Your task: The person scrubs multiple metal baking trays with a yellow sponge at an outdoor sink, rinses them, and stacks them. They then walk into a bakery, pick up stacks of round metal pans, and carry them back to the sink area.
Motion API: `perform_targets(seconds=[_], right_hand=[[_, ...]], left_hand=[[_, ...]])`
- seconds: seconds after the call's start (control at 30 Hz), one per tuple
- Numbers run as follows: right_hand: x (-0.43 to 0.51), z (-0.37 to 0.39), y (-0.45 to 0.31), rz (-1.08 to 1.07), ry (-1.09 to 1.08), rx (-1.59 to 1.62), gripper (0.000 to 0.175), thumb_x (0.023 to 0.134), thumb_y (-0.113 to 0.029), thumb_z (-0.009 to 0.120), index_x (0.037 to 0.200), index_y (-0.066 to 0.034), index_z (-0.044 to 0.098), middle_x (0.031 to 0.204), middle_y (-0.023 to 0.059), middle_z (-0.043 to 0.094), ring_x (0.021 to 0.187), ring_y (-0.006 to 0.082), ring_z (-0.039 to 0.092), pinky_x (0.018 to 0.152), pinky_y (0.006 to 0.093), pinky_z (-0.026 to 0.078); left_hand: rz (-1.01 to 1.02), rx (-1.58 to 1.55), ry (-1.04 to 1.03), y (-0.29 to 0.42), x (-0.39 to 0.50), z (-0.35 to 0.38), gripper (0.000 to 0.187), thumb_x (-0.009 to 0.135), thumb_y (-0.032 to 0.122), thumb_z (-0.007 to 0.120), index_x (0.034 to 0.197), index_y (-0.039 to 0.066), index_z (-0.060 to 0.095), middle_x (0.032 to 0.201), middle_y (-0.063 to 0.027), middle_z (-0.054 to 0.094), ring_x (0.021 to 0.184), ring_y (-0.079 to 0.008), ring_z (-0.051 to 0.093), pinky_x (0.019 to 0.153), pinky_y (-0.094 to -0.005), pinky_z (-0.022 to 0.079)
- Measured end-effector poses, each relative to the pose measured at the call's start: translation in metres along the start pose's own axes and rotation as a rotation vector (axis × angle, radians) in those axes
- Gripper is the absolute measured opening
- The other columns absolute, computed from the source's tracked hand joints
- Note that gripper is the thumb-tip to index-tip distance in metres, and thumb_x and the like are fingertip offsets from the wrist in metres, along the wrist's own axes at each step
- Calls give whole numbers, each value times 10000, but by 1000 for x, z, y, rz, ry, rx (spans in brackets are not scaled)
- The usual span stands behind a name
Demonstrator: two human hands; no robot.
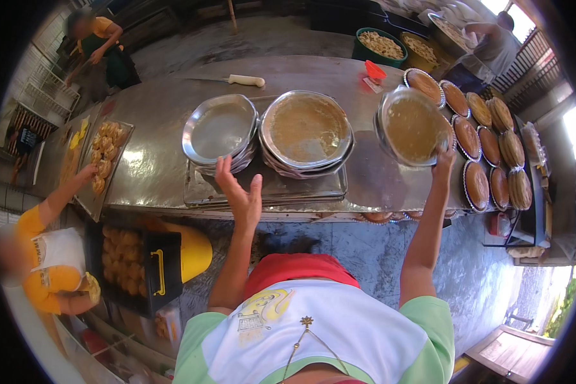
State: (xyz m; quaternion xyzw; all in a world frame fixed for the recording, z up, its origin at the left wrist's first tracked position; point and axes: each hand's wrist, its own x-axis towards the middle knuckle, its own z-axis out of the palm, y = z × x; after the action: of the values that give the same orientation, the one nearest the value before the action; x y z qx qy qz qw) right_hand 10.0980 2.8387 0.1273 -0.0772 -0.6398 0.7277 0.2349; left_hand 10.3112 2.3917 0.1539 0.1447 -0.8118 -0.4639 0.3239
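My right hand (pixel 444 156) grips the near right rim of a round metal baking pan (pixel 410 126), which is tilted over the right part of the metal table; whether other pans sit under it is not plain. My left hand (pixel 240 194) has its fingers spread at the near rim of a stack of shiny metal pans (pixel 221 127); whether it touches them is unclear. Beside that stack stands another stack of pans (pixel 307 129), its top one coated with brownish residue. Both stacks rest on flat metal trays (pixel 269 197).
Round brown cakes (pixel 466 137) in fluted liners cover the right end. A knife (pixel 246 80) and a red plastic item (pixel 375 70) lie at the far side. A co-worker (pixel 53 254) reaches to a pastry tray (pixel 106 158) at left, beside a black crate (pixel 165 269).
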Motion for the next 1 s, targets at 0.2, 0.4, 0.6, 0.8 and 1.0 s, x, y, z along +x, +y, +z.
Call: perform_targets(seconds=[0.2,0.4,0.6,0.8,1.0], right_hand=[[-14,161,-68,157,-335,32,287,792,-65,527,1073,-20,560,848,30,589,720,127,564,608,267,471],[-126,359,-34,366,-611,43,300,774,-125,590,1058,-62,521,847,94,571,789,221,547,666,406,466],[-187,414,-24,-74,-539,-545,291,752,-155,584,994,3,560,988,229,584,944,382,548,828,400,426],[-168,396,-32,-117,-605,-593,265,738,-120,563,960,14,616,985,227,599,970,372,558,827,399,443],[-114,297,-29,-285,-358,-329,291,700,-110,597,969,-8,643,857,173,648,774,259,623,713,326,476]], left_hand=[[-127,-99,186,-32,38,-43,565,868,221,534,1343,81,263,1394,-149,202,1269,-305,262,994,-458,255],[-307,-462,251,-66,111,-70,629,900,472,388,1373,81,252,1378,-124,325,1285,-259,278,1006,-447,223],[-600,-577,113,-98,134,-85,627,893,520,355,1279,30,417,1301,-98,425,1211,-232,359,979,-417,253],[-404,-487,19,-114,138,-76,537,918,442,363,1241,24,459,1235,-118,490,1157,-221,430,946,-358,311],[-277,-123,66,-133,147,-78,486,892,369,460,1191,-13,492,1211,-176,494,1122,-295,463,970,-364,317]])
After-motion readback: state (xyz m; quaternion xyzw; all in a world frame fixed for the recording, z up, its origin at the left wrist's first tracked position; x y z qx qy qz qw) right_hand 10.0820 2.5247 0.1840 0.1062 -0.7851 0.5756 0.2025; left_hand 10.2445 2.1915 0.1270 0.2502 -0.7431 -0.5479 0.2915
